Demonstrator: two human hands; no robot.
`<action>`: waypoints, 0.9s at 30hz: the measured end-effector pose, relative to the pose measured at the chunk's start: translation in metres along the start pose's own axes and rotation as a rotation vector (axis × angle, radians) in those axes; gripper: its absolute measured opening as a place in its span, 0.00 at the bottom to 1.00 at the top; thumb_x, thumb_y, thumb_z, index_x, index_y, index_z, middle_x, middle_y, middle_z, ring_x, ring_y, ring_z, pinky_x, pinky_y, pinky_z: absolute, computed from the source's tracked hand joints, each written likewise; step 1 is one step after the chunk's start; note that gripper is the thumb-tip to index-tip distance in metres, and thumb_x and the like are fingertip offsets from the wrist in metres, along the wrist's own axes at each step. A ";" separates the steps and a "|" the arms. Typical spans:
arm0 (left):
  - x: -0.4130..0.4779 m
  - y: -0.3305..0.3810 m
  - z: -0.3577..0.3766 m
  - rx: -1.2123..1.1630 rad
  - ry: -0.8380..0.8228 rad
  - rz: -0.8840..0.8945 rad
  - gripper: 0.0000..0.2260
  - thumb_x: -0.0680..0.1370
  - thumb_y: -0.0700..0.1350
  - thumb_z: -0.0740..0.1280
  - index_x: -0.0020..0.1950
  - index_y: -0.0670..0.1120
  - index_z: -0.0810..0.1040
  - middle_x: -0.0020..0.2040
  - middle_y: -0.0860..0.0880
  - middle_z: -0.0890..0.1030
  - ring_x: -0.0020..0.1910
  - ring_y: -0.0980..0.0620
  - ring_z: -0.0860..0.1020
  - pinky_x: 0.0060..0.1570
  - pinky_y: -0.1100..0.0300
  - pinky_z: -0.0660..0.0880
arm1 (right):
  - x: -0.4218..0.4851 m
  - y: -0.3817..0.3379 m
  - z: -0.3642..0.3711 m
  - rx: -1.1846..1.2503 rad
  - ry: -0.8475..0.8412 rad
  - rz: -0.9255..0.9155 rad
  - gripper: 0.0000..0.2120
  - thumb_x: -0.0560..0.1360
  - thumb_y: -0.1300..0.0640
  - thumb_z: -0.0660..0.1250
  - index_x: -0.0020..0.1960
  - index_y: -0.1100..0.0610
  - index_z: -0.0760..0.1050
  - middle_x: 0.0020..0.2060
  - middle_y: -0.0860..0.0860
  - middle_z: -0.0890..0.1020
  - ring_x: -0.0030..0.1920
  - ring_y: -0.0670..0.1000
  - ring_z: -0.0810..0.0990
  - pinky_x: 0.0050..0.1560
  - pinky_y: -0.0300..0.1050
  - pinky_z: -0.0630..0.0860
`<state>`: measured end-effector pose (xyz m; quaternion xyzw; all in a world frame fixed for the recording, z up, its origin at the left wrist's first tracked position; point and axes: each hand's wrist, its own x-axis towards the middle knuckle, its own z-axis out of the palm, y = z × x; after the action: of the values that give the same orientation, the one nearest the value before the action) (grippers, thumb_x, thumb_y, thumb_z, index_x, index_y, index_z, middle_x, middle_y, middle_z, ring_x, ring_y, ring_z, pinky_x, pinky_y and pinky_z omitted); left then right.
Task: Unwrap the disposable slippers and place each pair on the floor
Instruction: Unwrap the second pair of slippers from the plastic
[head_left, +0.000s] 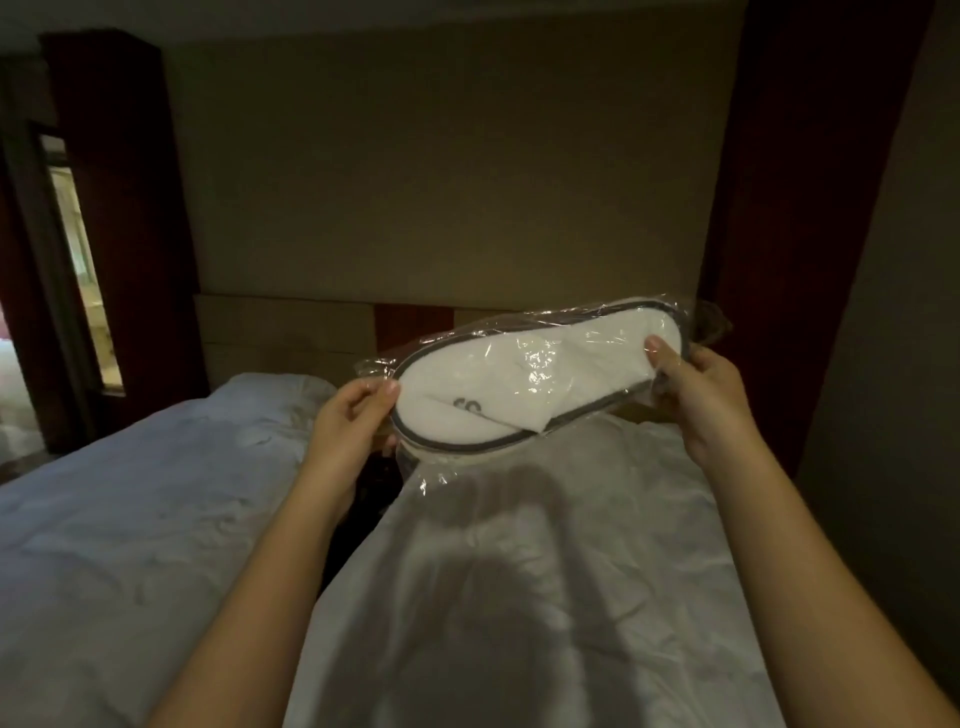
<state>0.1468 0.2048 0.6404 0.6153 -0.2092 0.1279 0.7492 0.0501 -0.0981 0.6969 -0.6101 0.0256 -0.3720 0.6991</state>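
Observation:
A pair of white disposable slippers (524, 374) with dark grey edging is sealed in a clear plastic wrapper and held in the air above the right bed. My left hand (348, 421) grips the wrapper's left end, thumb on top. My right hand (701, 384) grips the right end, thumb pressed on the slipper's face. The pack lies lengthwise between both hands, tilted up to the right. Loose plastic sticks out past both ends.
Two beds with white covers stand side by side: the left bed (130, 519) and the right bed (545, 571), with a narrow dark gap (353, 525) between them. A headboard (291, 332) and beige wall lie behind. A dark doorway (78, 249) is at far left.

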 end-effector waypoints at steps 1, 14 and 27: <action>0.000 -0.002 -0.001 -0.001 0.022 -0.005 0.05 0.77 0.49 0.67 0.46 0.51 0.81 0.38 0.57 0.85 0.34 0.63 0.81 0.31 0.69 0.76 | -0.002 0.007 -0.002 -0.003 -0.016 0.017 0.08 0.73 0.58 0.71 0.51 0.59 0.79 0.35 0.51 0.83 0.31 0.48 0.81 0.34 0.41 0.80; -0.102 -0.161 -0.027 0.090 0.015 -0.640 0.05 0.77 0.43 0.66 0.48 0.43 0.81 0.44 0.44 0.83 0.42 0.47 0.82 0.47 0.50 0.78 | -0.122 0.196 -0.094 0.010 0.102 0.633 0.18 0.73 0.59 0.70 0.61 0.64 0.75 0.54 0.58 0.82 0.51 0.53 0.81 0.51 0.45 0.80; -0.137 -0.219 -0.048 0.157 0.061 -0.755 0.04 0.76 0.36 0.67 0.47 0.42 0.81 0.47 0.42 0.83 0.43 0.46 0.80 0.47 0.54 0.77 | -0.173 0.221 -0.160 0.057 0.291 0.762 0.19 0.77 0.60 0.65 0.66 0.63 0.71 0.57 0.59 0.80 0.60 0.56 0.78 0.59 0.53 0.74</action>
<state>0.1319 0.2146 0.3786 0.7005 0.0650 -0.1232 0.7000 -0.0454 -0.1410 0.3905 -0.4782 0.3381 -0.1697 0.7926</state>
